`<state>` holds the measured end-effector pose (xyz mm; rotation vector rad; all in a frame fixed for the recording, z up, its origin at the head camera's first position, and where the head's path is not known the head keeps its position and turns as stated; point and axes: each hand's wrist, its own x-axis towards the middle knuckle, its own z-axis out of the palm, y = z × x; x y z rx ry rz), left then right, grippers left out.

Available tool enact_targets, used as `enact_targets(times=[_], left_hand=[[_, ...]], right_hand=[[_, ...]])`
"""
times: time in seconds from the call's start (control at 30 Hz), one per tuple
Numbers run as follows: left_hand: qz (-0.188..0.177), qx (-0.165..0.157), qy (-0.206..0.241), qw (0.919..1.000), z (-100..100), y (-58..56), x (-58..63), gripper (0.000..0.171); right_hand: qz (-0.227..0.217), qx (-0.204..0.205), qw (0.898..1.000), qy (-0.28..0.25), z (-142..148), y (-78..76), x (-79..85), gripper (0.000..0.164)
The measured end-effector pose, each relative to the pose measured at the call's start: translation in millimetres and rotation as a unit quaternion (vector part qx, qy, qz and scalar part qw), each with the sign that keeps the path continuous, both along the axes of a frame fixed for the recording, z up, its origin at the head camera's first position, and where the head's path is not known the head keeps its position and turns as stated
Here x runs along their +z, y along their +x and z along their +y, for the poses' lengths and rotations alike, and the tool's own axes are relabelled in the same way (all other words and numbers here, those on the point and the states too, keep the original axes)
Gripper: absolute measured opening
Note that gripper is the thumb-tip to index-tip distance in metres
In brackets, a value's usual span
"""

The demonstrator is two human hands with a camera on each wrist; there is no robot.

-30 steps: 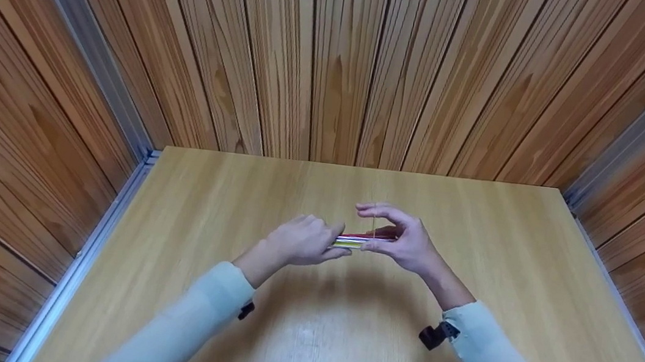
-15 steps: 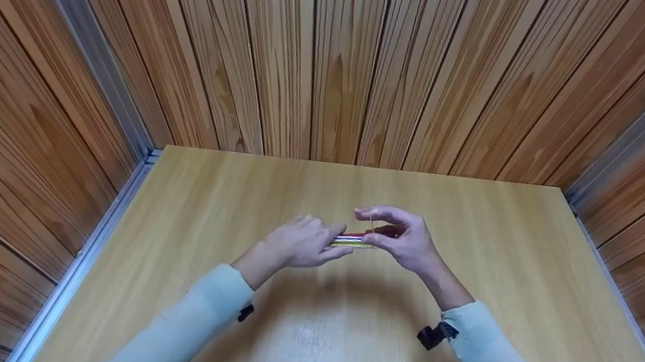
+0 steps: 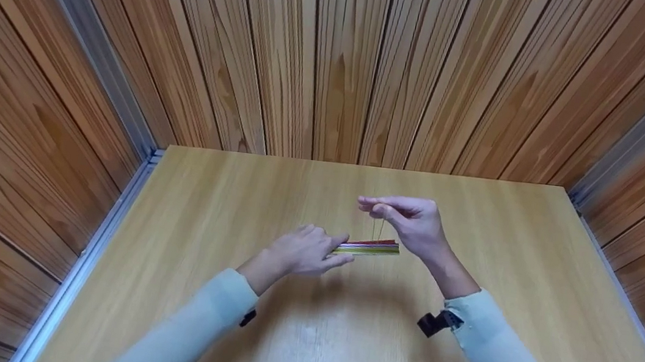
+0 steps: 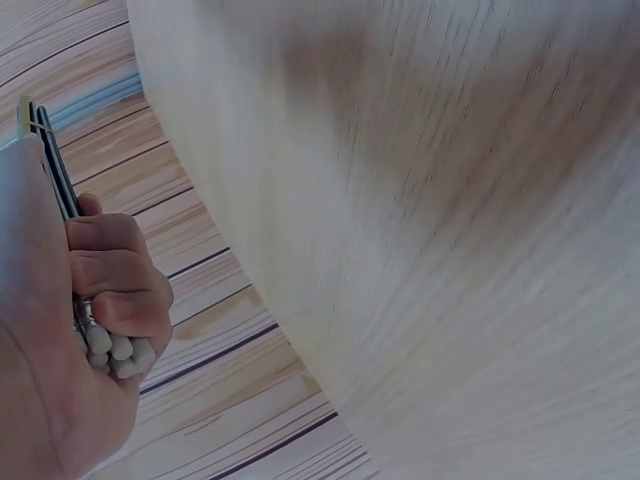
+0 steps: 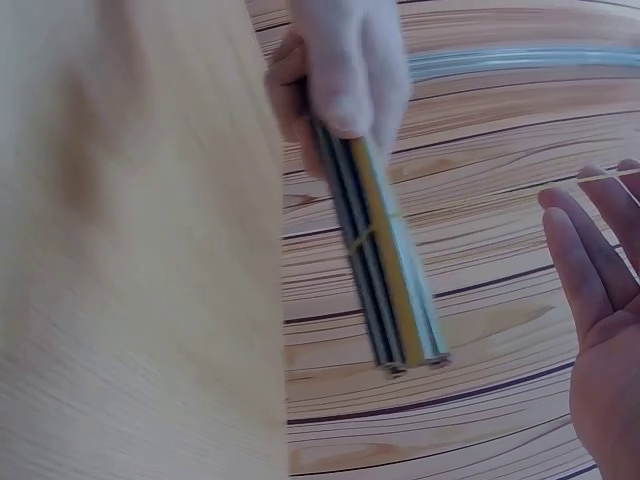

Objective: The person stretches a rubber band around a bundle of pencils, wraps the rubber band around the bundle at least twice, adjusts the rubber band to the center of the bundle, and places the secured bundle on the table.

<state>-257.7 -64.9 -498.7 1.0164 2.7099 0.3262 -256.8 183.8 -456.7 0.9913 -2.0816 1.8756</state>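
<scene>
My left hand (image 3: 306, 250) grips a bundle of several pencils (image 3: 372, 248), red, white, yellow and green, held above the table. Their pale eraser ends (image 4: 120, 348) poke out below the curled fingers in the left wrist view; the other ends point right. A thin rubber band (image 5: 362, 240) goes round the pencils partway along their free length. Above that end is my right hand (image 3: 414, 223), thumb and fingers drawn together, with the band stretched from the bundle up to its fingertips. In the right wrist view, the band reaches the fingers (image 5: 570, 240) at the right.
Beneath both hands lies a light wooden table (image 3: 222, 193), with their shadows on it. Wood-plank walls (image 3: 336, 72) rise at the back and sides, with metal rails (image 3: 97, 258) along the edges. A small black camera (image 3: 439, 324) sits at the right wrist.
My right hand has risen from the free pencil ends, stretching the band upward, and its thumb has come up to its fingers. More of the bundle shows; the left hand has dipped slightly.
</scene>
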Motion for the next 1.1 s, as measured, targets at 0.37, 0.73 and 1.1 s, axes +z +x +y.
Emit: enact_targets(times=[0.37, 0.73, 1.1], left_hand=[[0.057, 0.033, 0.024, 0.9976, -16, -16.0, 3.8, 0.056], [0.017, 0.090, 0.042, 0.9949, -33, -33.9, 21.8, 0.041], [-0.013, 0.125, 0.079, 0.9889, -27, -28.0, 15.3, 0.045]], right_hand=[[0.129, 0.099, 0.986, -0.020, -6, 11.9, -5.8, 0.018], [0.313, 0.154, 0.937, 0.002, -20, 31.7, -1.6, 0.020], [0.398, 0.015, 0.916, 0.053, -32, 43.1, -22.3, 0.074]])
